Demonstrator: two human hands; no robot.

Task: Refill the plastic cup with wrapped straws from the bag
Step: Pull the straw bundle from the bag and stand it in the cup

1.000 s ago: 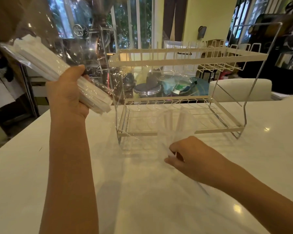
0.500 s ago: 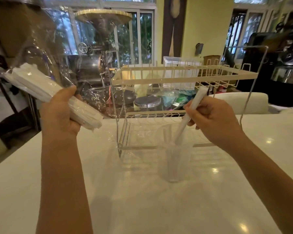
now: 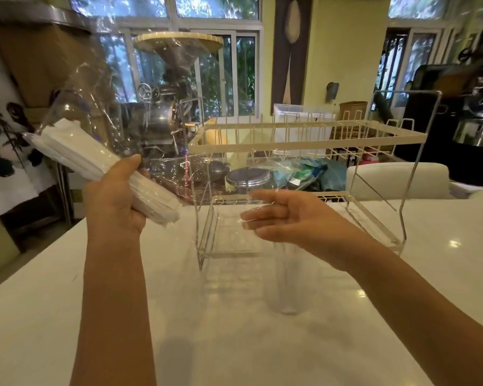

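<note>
My left hand (image 3: 115, 201) holds a clear plastic bag (image 3: 151, 107) raised at the left, squeezing the bundle of white wrapped straws (image 3: 95, 162) inside it. The bag's loose open end spreads to the right. My right hand (image 3: 287, 218) is open, fingers stretched toward the bag's mouth, touching the film edge. The clear plastic cup (image 3: 287, 285) stands on the white counter just below my right hand, blurred; I cannot make out the straws in it.
A two-tier cream wire dish rack (image 3: 304, 140) stands on the white counter (image 3: 207, 344) right behind the cup. Beyond it are a metal lidded jar (image 3: 247, 176), bags, a metal machine (image 3: 162, 112) and windows.
My right hand let go of the straw it was lowering into the cup and moved left toward the bag's mouth, now open. My left hand kept the bag raised.
</note>
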